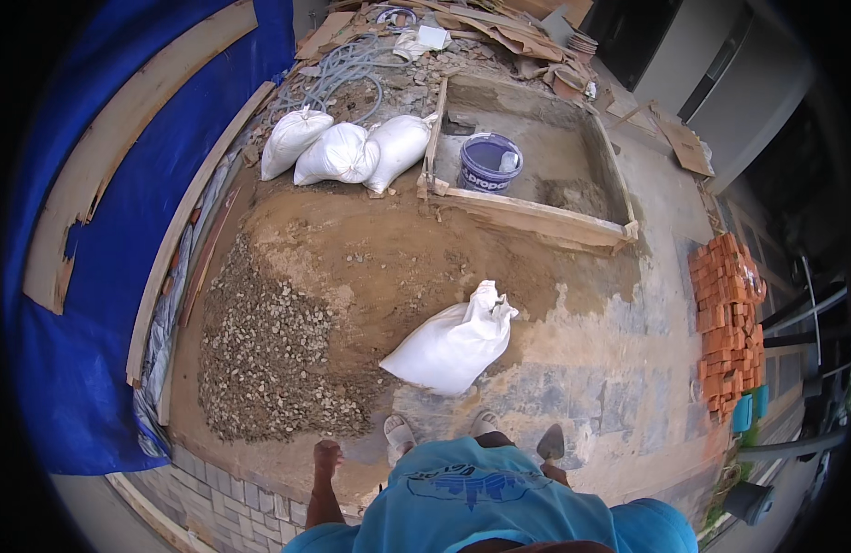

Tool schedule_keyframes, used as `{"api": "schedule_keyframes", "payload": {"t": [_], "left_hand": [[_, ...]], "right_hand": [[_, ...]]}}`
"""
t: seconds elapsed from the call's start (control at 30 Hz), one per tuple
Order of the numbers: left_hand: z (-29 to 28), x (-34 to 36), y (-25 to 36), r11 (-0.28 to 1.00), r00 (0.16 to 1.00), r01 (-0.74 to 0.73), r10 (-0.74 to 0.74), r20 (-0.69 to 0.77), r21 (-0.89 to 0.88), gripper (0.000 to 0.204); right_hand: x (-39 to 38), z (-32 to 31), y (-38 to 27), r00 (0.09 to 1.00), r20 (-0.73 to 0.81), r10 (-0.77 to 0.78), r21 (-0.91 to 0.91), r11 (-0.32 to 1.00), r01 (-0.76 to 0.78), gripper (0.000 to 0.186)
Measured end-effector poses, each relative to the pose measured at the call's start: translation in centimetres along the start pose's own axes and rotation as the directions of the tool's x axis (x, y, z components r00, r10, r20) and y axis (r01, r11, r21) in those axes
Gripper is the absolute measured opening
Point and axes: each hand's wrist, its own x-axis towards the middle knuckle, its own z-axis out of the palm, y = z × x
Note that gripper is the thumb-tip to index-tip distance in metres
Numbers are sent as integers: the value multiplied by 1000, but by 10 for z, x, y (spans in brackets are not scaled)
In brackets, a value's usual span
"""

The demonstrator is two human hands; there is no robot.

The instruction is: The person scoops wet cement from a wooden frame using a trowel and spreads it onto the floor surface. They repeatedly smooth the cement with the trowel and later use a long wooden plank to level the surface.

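My left hand hangs low beside the gravel heap; its fingers are curled in and nothing shows in them. At my right side, my right hand, partly hidden by my shirt, is closed on a trowel whose blade points away from me over the paving. Just beyond my feet stands a white sack, its top gathered and twisted. Neither hand touches it. Brown sand spreads behind the sack and the gravel.
Several tied white sacks lean together farther back. A wooden-edged mixing box holds a purple bucket. Orange bricks are stacked at the right. A blue tarp with planks borders the left. Hoses and rubble lie at the back.
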Motion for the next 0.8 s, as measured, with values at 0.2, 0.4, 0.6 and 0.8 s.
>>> {"api": "schedule_keyframes", "payload": {"t": [0.2, 0.4, 0.6, 0.8], "left_hand": [[82, -32, -1, 998, 995, 66, -67, 74, 11, 9], [187, -77, 16, 984, 986, 116, -130, 103, 139, 6], [282, -76, 56, 962, 968, 35, -99, 229, 269, 7], [317, -58, 89, 921, 977, -38, -47, 207, 388, 11]], "right_hand": [[88, -72, 98, 959, 82, -272, 87, 960, 265, 10], [72, -136, 19, 963, 39, 266, 599, 766, -235, 11], [123, -181, 46, 1000, 16, 17, 791, 611, -23, 11], [170, -165, -14, 980, 9, 199, 800, 587, -127, 18]]}}
